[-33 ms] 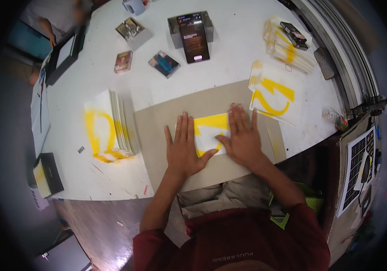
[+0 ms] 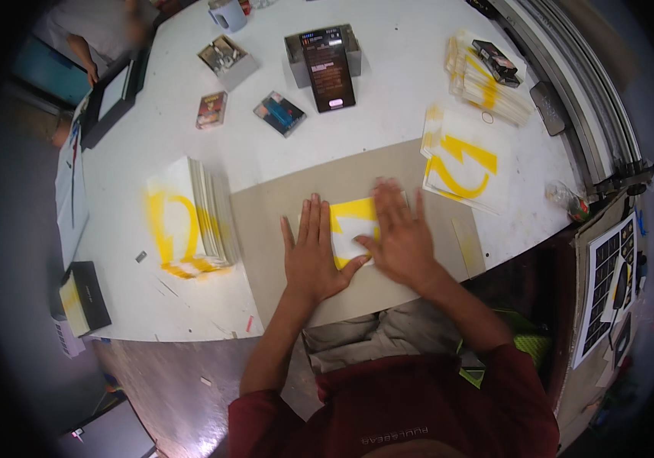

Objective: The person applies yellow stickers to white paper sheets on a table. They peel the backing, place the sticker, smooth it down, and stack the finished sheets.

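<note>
A white sheet (image 2: 350, 233) with a yellow printed shape lies on a beige board (image 2: 289, 179) in front of me. My left hand (image 2: 313, 256) is pressed flat along its left side, fingers pointing away and thumb spread toward the middle. Over the sheet's right side rests my right hand (image 2: 402, 240), palm down with thumb out; its fingertips are slightly blurred. Both hands are open and hide the sheet's side edges. To the left stands a thick stack of similar yellow-marked sheets (image 2: 178, 217). A few more yellow-marked sheets (image 2: 464, 164) lie beyond the board's right corner.
A phone (image 2: 327, 72) leans on a grey box at the back. Nearby are a small open box (image 2: 226, 61), two small packs and a mug (image 2: 227, 14). More sheets (image 2: 487, 88) carry a black pack at far right, beside a metal rail (image 2: 594, 99). Another person (image 2: 86, 46) is at far left.
My right hand has shifted a little to the left across the sheet. My left hand stays in about the same place, and the whole view has moved slightly.
</note>
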`<action>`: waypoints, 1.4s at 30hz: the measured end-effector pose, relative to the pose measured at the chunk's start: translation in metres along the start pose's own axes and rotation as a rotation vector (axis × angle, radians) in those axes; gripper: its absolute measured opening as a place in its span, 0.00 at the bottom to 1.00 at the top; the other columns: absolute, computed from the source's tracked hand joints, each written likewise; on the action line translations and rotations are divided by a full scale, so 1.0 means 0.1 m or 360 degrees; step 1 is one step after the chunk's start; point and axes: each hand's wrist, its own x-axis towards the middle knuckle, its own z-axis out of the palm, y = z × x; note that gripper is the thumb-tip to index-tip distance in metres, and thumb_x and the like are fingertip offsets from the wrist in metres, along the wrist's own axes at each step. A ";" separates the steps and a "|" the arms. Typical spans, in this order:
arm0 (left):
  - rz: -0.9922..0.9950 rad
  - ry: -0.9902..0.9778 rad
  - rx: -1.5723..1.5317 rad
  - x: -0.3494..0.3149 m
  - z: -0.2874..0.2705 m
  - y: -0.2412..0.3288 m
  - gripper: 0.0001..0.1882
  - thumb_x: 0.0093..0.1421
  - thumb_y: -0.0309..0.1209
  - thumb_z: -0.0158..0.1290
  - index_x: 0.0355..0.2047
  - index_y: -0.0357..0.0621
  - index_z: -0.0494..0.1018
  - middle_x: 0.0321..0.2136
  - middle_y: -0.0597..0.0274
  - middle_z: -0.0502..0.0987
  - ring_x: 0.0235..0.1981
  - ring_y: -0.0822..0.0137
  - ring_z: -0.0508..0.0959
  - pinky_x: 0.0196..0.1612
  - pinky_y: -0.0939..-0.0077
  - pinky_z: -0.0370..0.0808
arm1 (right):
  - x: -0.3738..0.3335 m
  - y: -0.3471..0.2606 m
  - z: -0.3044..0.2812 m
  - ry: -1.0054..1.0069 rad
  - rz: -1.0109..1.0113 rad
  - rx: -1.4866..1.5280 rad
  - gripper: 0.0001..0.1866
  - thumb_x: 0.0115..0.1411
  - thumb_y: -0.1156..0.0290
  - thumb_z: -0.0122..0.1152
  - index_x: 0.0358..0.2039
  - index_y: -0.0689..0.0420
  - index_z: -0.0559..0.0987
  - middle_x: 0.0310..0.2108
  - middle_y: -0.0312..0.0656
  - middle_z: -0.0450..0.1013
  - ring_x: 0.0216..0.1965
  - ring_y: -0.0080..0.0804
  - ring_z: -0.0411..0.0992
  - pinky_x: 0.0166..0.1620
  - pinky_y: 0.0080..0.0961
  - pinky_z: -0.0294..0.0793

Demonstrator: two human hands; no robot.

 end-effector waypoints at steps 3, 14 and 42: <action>0.0054 -0.0122 0.0316 0.03 0.07 -0.05 0.63 0.57 0.69 0.54 0.74 0.29 0.47 0.76 0.41 0.47 0.78 0.50 0.45 0.74 0.33 0.33 | 0.09 -0.24 0.24 -0.0133 -0.0286 0.0070 0.44 0.69 0.43 0.51 0.71 0.68 0.60 0.76 0.51 0.52 0.77 0.48 0.48 0.75 0.60 0.39; -0.0178 0.0098 0.0196 -0.12 0.04 0.27 0.58 0.62 0.66 0.52 0.72 0.24 0.50 0.73 0.28 0.47 0.77 0.37 0.44 0.71 0.27 0.35 | -0.96 0.51 -0.37 0.0563 0.0506 -0.0313 0.32 0.63 0.56 0.67 0.58 0.68 0.72 0.57 0.59 0.69 0.61 0.53 0.66 0.65 0.53 0.59; 0.0051 0.0405 -0.0082 -0.02 0.13 0.26 0.48 0.64 0.57 0.55 0.67 0.25 0.59 0.69 0.27 0.57 0.73 0.36 0.54 0.74 0.36 0.44 | 0.16 0.44 0.24 0.0843 0.0203 0.0157 0.14 0.55 0.78 0.64 0.44 0.62 0.82 0.32 0.48 0.78 0.37 0.47 0.75 0.46 0.43 0.69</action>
